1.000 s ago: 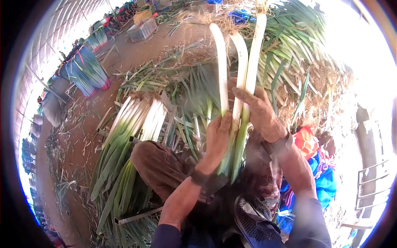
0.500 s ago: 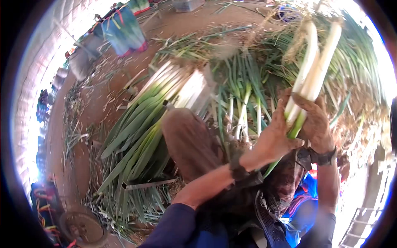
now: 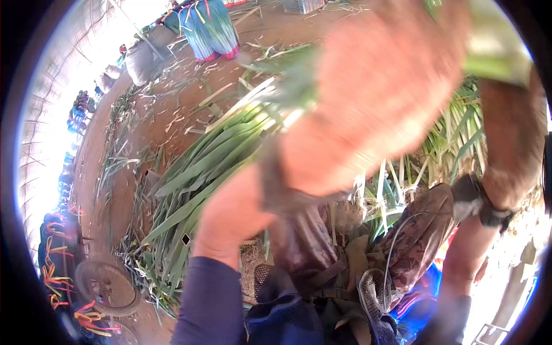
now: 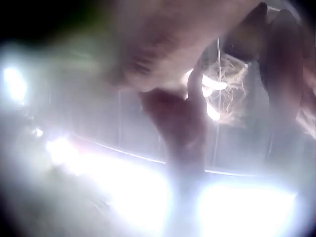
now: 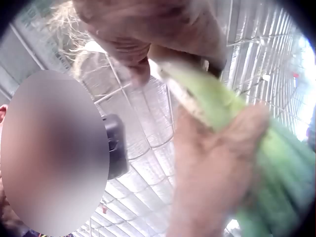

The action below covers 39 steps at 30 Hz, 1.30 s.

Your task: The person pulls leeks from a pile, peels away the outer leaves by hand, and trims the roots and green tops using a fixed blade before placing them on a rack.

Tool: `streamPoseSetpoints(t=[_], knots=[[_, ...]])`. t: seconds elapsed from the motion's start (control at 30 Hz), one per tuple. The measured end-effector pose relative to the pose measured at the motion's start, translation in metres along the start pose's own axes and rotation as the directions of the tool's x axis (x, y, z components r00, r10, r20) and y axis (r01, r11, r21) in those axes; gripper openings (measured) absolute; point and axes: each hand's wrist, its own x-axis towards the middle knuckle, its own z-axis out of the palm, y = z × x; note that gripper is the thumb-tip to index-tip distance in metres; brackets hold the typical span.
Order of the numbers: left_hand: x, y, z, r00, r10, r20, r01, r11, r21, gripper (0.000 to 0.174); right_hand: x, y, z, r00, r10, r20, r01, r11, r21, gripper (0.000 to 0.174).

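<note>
The left hand (image 3: 391, 86) had its fingers curled round the green part of the held leeks (image 5: 212, 94), and the right hand (image 5: 153, 29) had its fingers curled round the pale part, nearer the roots (image 4: 236, 84). Holding two spots likely kept them from flopping or sliding apart. A leek pile (image 3: 213, 144) lay down and left of the left fingers, leaves mostly one way, perhaps to stay neat.

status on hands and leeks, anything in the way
Left hand grips leeks at the green part. Right hand holds them nearer the roots. Leeks held aloft. No obstruction seen; left hand blurred in head view.
</note>
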Motion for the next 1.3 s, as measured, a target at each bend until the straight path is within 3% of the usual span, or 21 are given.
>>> streamPoseSetpoints(t=[0.03,0.07,0.1,0.13,0.17,0.2,0.23,0.3,0.37,0.5,0.57,0.7,0.77,0.83,0.9,1.0,1.1,1.17,1.2,1.23,1.3], knots=[[0.004,-0.024,-0.015,1.0,0.001,0.003,-0.001,1.0,0.007,0.022,0.017,-0.012,-0.01,0.998,-0.065,0.019,0.065,0.824,-0.562,0.044],[0.007,-0.056,-0.028,0.978,0.1,0.182,-0.128,0.98,0.149,0.027,0.037,-0.029,-0.027,0.992,-0.106,0.073,0.107,0.36,-0.927,0.044],[0.007,-0.082,-0.041,0.915,0.165,0.368,-0.272,0.926,0.262,0.032,0.056,-0.048,-0.047,0.984,-0.107,0.14,0.113,-0.228,-0.967,0.044],[0.0,-0.099,-0.051,0.912,0.06,0.405,-0.216,0.911,0.352,0.038,0.072,-0.068,-0.068,0.978,-0.067,0.196,0.084,-0.737,-0.67,0.044],[-0.005,-0.127,-0.059,0.89,0.026,0.455,-0.272,0.83,0.486,0.051,0.08,-0.088,-0.088,0.975,0.001,0.221,0.033,-0.99,-0.141,0.044],[-0.012,-0.145,-0.072,0.848,0.027,0.53,-0.333,0.804,0.492,0.025,0.084,-0.11,-0.106,0.976,-0.148,0.157,-0.136,-0.987,-0.086,0.045],[-0.019,-0.162,-0.08,0.81,-0.016,0.586,-0.381,0.746,0.547,0.046,0.089,-0.137,-0.128,0.95,-0.296,0.101,-0.296,-0.955,-0.019,0.046],[-0.054,-0.199,-0.096,0.69,-0.183,0.7,-0.412,0.695,0.588,0.072,0.088,-0.246,-0.185,0.984,-0.175,0.032,-0.178,-0.977,0.12,0.044],[-0.085,-0.222,-0.109,0.488,-0.403,0.774,-0.378,0.702,0.604,0.077,0.091,-0.245,-0.218,0.944,-0.297,-0.142,-0.232,-0.906,0.355,0.042],[-0.163,-0.263,-0.127,0.224,-0.482,0.847,-0.311,0.789,0.53,0.089,0.129,-0.294,-0.293,0.945,-0.105,-0.31,0.099,-0.811,0.577,0.051],[-0.163,-0.25,-0.112,-0.093,-0.639,0.764,-0.219,0.761,0.61,0.083,0.153,-0.307,-0.314,0.938,-0.015,-0.345,0.221,-0.744,0.631,0.047],[-0.196,-0.251,-0.087,-0.088,-0.514,0.853,-0.047,0.858,0.512,0.086,0.182,-0.322,-0.322,0.897,-0.031,-0.44,0.278,-0.735,0.619,0.027],[-0.2,-0.245,-0.058,-0.199,-0.479,0.855,0.093,0.859,0.503,0.088,0.181,-0.329,-0.315,0.86,-0.072,-0.505,0.311,-0.712,0.63,0.021],[-0.216,-0.247,-0.032,-0.126,-0.42,0.899,0.15,0.887,0.436,0.086,0.174,-0.344,-0.31,0.894,0.111,-0.433,0.368,-0.733,0.572,0.015],[-0.22,-0.245,0.004,-0.222,-0.402,0.888,0.195,0.874,0.444,0.089,0.164,-0.345,-0.311,0.905,0.029,-0.424,0.297,-0.759,0.58,0.016],[-0.235,-0.241,0.061,-0.32,-0.376,0.869,0.174,0.879,0.444,0.083,0.158,-0.349,-0.311,0.938,0.162,-0.307,0.314,-0.776,0.547,0.023],[-0.267,-0.229,0.091,-0.246,-0.344,0.906,0.146,0.911,0.385,0.083,0.16,-0.358,-0.303,0.944,0.088,-0.319,0.235,-0.857,0.459,0.026],[-0.263,-0.227,0.089,-0.308,-0.361,0.88,0.192,0.883,0.429,0.083,0.164,-0.354,-0.294,0.93,-0.243,-0.275,-0.207,-0.966,0.154,0.044],[-0.265,-0.227,0.086,-0.28,-0.329,0.902,0.223,0.892,0.394,0.083,0.167,-0.366,-0.298,0.933,-0.255,-0.255,-0.26,-0.965,0.013,0.065],[-0.266,-0.228,0.084,-0.25,-0.299,0.921,0.252,0.898,0.36,0.083,0.179,-0.348,-0.295,0.933,-0.249,-0.258,-0.256,-0.967,0.008,0.065],[-0.27,-0.228,0.083,-0.212,-0.294,0.932,0.241,0.909,0.341,0.083,0.202,-0.312,-0.292,0.886,-0.338,-0.316,-0.223,-0.91,0.348,0.071]])
